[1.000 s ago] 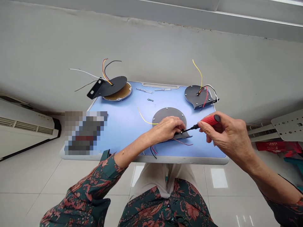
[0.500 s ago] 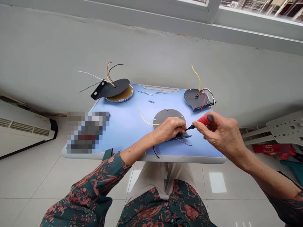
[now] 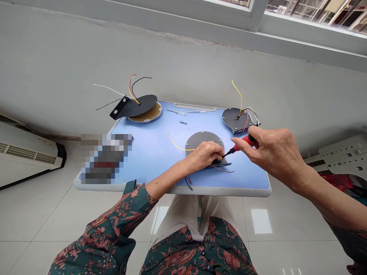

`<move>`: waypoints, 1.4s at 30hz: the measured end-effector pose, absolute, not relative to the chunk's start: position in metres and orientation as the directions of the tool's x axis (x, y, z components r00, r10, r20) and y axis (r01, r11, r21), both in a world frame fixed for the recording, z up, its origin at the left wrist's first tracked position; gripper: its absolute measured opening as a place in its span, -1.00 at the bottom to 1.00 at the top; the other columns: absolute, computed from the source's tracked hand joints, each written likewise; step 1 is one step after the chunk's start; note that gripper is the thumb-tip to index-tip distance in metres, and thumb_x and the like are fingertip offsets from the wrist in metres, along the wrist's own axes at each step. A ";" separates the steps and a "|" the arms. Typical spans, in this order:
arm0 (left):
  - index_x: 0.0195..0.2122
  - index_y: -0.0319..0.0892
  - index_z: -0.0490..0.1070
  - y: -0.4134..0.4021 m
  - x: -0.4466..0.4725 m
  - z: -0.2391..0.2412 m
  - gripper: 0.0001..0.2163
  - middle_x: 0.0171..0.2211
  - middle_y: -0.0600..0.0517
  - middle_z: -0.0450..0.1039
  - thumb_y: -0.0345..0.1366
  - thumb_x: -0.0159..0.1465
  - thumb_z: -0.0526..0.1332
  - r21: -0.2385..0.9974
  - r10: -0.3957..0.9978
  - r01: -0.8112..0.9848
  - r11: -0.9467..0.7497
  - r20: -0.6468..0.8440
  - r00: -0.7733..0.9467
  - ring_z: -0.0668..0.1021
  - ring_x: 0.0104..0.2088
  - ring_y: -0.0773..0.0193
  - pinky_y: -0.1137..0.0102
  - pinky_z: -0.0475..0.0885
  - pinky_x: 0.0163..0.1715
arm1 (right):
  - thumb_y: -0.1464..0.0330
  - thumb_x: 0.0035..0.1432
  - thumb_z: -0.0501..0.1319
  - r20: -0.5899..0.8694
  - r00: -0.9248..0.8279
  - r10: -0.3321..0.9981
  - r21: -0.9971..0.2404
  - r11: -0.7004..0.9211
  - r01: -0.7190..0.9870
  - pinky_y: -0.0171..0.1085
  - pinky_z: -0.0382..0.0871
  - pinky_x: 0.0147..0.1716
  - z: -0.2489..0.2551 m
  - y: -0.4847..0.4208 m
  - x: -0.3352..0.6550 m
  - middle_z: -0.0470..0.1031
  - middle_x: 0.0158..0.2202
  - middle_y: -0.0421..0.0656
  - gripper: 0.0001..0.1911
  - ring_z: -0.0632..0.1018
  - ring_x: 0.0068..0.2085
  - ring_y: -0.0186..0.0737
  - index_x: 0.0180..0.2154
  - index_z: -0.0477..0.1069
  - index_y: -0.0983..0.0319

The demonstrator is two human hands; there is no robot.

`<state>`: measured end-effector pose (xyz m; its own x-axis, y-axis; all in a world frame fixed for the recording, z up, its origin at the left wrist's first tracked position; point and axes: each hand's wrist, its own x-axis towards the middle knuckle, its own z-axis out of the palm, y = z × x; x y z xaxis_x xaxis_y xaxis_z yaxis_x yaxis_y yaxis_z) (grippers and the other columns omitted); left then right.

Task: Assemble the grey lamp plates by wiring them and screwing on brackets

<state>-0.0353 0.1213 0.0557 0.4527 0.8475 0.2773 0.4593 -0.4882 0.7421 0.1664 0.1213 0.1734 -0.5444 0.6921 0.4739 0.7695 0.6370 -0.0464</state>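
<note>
A round black metal plate (image 3: 205,139) with a bent lip, screws around its rim and loose coloured wires lies near the front of the table. My left hand (image 3: 205,154) rests on it, thumb and fingers pinched near the screwdriver's tip; what they pinch is hidden. In my right hand (image 3: 275,152) is a screwdriver (image 3: 243,143) with a red and black handle. Its shaft slants down and left to the plate beside my left fingertips. Wires, one yellow (image 3: 179,144), stick out from under my left hand.
A similar wired plate (image 3: 231,116) sits at the back right. Another plate (image 3: 143,107) leans over a gold-coloured disc (image 3: 147,114) at the back left. Small screws (image 3: 183,122) and two slim metal bits (image 3: 176,112) lie between them on the blue table (image 3: 155,152). A blurred patch (image 3: 107,160) covers the left side.
My right hand has risen and turned over the screwdriver handle, making it lie at a slightly different angle. My left hand stays on the plate.
</note>
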 end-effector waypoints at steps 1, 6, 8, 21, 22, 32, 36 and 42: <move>-0.35 -0.17 0.54 0.121 -0.036 0.056 -0.86 -0.34 0.07 0.59 -0.55 0.22 0.26 0.740 0.847 0.462 -0.489 0.277 0.454 0.56 -0.27 0.27 0.42 0.41 -0.21 | 0.02 0.28 0.19 0.482 -0.535 0.694 -0.025 0.621 0.783 -0.22 -0.19 -0.54 0.173 0.121 0.165 0.07 -0.74 -0.27 -0.46 0.14 -0.65 -0.34 -0.62 0.14 0.15; -0.43 -0.19 0.48 0.125 -0.036 0.057 -0.84 -0.40 0.09 0.55 -0.58 0.20 0.27 0.742 0.839 0.454 -0.493 0.265 0.476 0.53 -0.34 0.31 0.44 0.35 -0.28 | 0.10 0.35 0.13 0.412 -0.617 0.671 -0.052 0.693 0.719 -0.25 -0.07 -0.53 0.182 0.121 0.163 0.40 -0.56 -0.17 -0.64 0.32 -0.56 -0.29 -0.40 0.40 0.18; -0.45 -0.19 0.47 0.126 -0.036 0.057 -0.83 -0.41 0.09 0.55 -0.58 0.20 0.26 0.746 0.836 0.450 -0.490 0.258 0.484 0.53 -0.34 0.31 0.44 0.35 -0.28 | 0.24 0.38 0.06 0.334 -0.715 0.614 -0.104 0.778 0.619 -0.26 0.07 -0.49 0.188 0.123 0.166 0.53 -0.38 -0.13 -0.77 0.39 -0.49 -0.28 -0.22 0.44 0.17; -0.49 -0.17 0.39 0.119 -0.032 0.064 -0.84 -0.46 0.14 0.53 -0.50 0.19 0.28 0.759 0.899 0.529 -0.380 0.168 0.404 0.51 -0.39 0.32 0.43 0.26 -0.36 | 0.13 0.39 0.02 0.337 -0.660 0.671 0.133 0.661 0.739 -0.26 -0.05 -0.52 0.190 0.123 0.158 0.42 -0.54 -0.17 -0.62 0.25 -0.56 -0.30 -0.34 0.41 0.21; -0.50 -0.17 0.39 0.120 -0.032 0.064 -0.83 -0.47 0.14 0.53 -0.50 0.20 0.28 0.757 0.901 0.535 -0.375 0.164 0.401 0.51 -0.39 0.33 0.43 0.25 -0.37 | 0.21 0.39 0.03 0.315 -0.699 0.642 0.096 0.711 0.696 -0.27 0.00 -0.50 0.194 0.123 0.159 0.50 -0.44 -0.15 -0.71 0.31 -0.52 -0.30 -0.25 0.43 0.21; -0.40 -0.15 0.53 0.121 -0.034 0.060 -0.87 -0.36 0.10 0.61 -0.51 0.21 0.25 0.731 0.885 0.540 -0.416 0.190 0.425 0.56 -0.32 0.28 0.42 0.30 -0.32 | 0.07 0.40 -0.06 0.179 -0.570 0.802 0.289 0.511 0.810 -0.21 -0.12 -0.48 0.205 0.121 0.147 0.24 -0.68 -0.16 -0.47 0.19 -0.58 -0.26 -0.51 0.37 0.19; -0.44 -0.16 0.52 0.121 -0.033 0.058 -0.85 -0.40 0.09 0.59 -0.51 0.21 0.24 0.707 0.881 0.555 -0.439 0.218 0.419 0.55 -0.36 0.28 0.42 0.30 -0.34 | 0.21 0.41 -0.04 0.169 -0.689 0.705 0.247 0.646 0.722 -0.23 -0.09 -0.47 0.209 0.121 0.150 0.48 -0.43 -0.09 -0.62 0.26 -0.52 -0.28 -0.26 0.48 0.22; -0.41 -0.15 0.55 0.121 -0.032 0.057 -0.83 -0.36 0.08 0.62 -0.52 0.22 0.22 0.701 0.879 0.558 -0.444 0.220 0.423 0.59 -0.31 0.26 0.42 0.39 -0.29 | 0.26 0.36 0.00 0.098 -0.715 0.692 0.295 0.666 0.685 -0.23 -0.08 -0.48 0.209 0.118 0.150 0.39 -0.55 -0.11 -0.61 0.23 -0.54 -0.30 -0.44 0.44 0.26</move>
